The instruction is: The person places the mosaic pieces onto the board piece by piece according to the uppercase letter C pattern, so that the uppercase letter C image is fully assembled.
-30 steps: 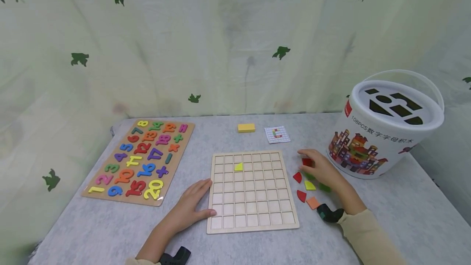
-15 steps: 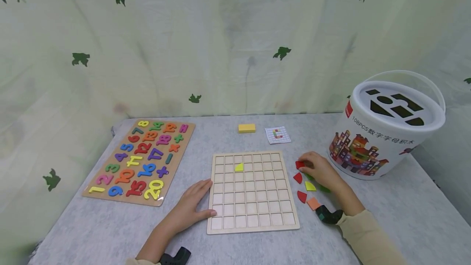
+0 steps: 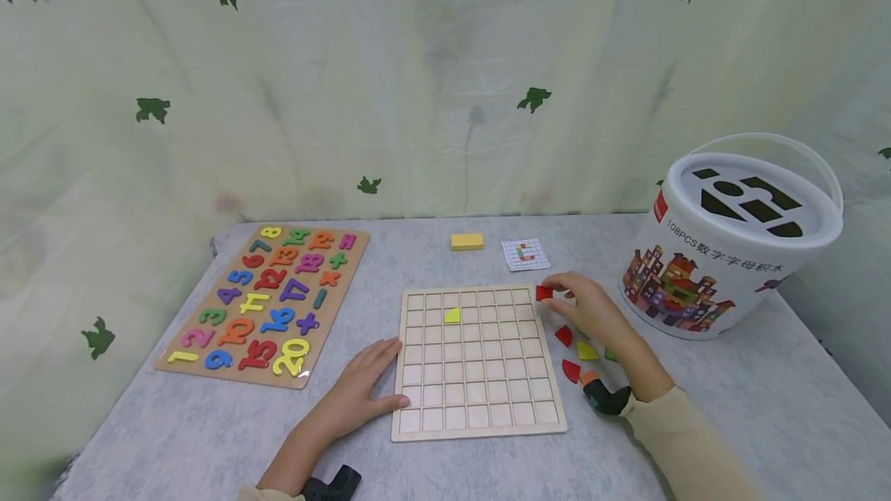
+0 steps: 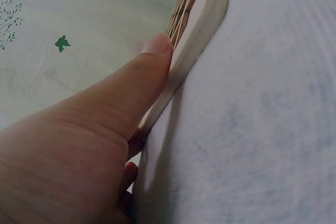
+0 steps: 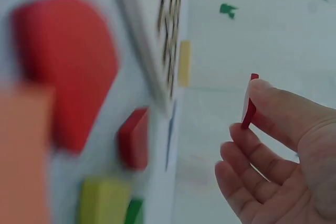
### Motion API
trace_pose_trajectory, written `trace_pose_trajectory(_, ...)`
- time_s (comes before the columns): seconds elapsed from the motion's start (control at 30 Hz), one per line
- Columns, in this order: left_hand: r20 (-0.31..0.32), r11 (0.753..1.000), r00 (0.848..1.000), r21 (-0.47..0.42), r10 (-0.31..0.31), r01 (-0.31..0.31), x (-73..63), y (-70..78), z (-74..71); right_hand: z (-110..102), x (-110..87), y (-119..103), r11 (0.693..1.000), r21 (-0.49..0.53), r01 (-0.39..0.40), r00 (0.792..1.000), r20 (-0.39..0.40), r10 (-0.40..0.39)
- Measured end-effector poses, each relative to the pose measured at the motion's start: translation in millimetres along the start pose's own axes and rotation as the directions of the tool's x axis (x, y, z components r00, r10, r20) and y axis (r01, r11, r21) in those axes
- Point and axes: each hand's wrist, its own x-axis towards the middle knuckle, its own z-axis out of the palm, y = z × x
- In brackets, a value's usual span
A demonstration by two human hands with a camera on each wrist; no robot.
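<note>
Free room over grid board [image 3: 476, 393], bucket [image 3: 703, 277] rightward

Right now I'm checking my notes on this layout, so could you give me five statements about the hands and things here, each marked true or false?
1. The right hand pinches a red piece. True.
2. The left hand holds a green piece. False: it touches the left edge of the grid board and holds no loose piece.
3. A yellow piece lies on the grid board. True.
4. The white bucket stands to the left of the number board. False: it stands on the far right, with the number board on the left.
5. The small printed card lies to the right of the yellow block. True.
</note>
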Motion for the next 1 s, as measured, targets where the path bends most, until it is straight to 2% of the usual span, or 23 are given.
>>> trace_pose_trajectory(0.1,-0.003,1.0,1.0,-0.001,0.002,-0.002,0.3,-0.5,0.0,4,7.9,-15,0.997,0.016,0.077,0.997,-0.019,-0.076)
trace_pose_trajectory(0.27,-0.005,1.0,1.0,-0.002,0.001,-0.001,0.6,-0.6,-0.6,17,21.7,-37,0.985,0.068,0.156,0.988,-0.033,-0.154)
trace_pose_trajectory(0.4,-0.004,1.0,1.0,-0.002,0.001,-0.001,0.6,-0.8,-1.1,33,30.9,-48,0.972,0.113,0.207,0.978,-0.006,-0.207)
trace_pose_trajectory(0.6,-0.004,1.0,1.0,-0.008,0.002,-0.002,0.4,-1.4,-1.2,58,40.0,-53,0.981,0.139,0.136,0.983,0.103,-0.151)
trace_pose_trajectory(0.77,0.0,1.0,1.0,-0.02,-0.005,0.005,-0.3,-1.6,-0.6,74,42.5,-49,0.991,0.106,0.08,0.98,0.173,-0.097)
trace_pose_trajectory(1.0,-0.005,1.0,1.0,-0.024,-0.009,0.009,-0.2,-0.7,1.2,82,41.4,-44,0.995,0.075,0.068,0.983,0.165,-0.08)
